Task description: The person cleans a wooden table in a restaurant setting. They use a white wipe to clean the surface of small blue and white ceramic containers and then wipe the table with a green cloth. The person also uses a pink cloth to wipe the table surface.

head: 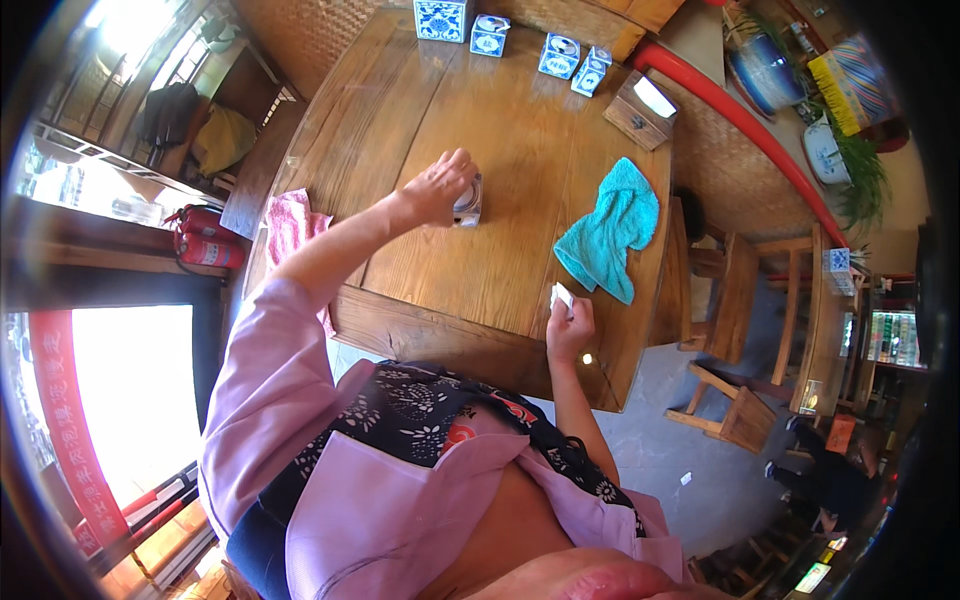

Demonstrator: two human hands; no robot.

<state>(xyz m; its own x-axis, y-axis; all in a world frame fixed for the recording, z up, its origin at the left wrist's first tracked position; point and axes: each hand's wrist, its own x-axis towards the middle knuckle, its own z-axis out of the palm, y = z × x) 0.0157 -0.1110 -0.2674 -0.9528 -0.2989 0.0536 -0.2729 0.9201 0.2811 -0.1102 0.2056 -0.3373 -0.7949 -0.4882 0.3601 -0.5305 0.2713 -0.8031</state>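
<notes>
Over the middle of the wooden table (517, 225), my left hand (441, 186) grips a small square container (468, 201) with a round top. Palm and fingers hide its left side. Close to the table's near edge, my right hand (570, 330) holds a crumpled white tissue (561, 298). Just beyond it lies a rumpled turquoise towel (615, 232). A pink patterned cloth (289, 225) lies at the left table edge, partly covered by my left forearm.
Several blue-and-white boxes, such as a large one (439, 21), line the far edge. A wooden tissue box (641, 111) sits at the far right corner. Wooden stools (724, 420) stand right, fire extinguishers (206, 244) left. Another person (832, 472) is in the right background.
</notes>
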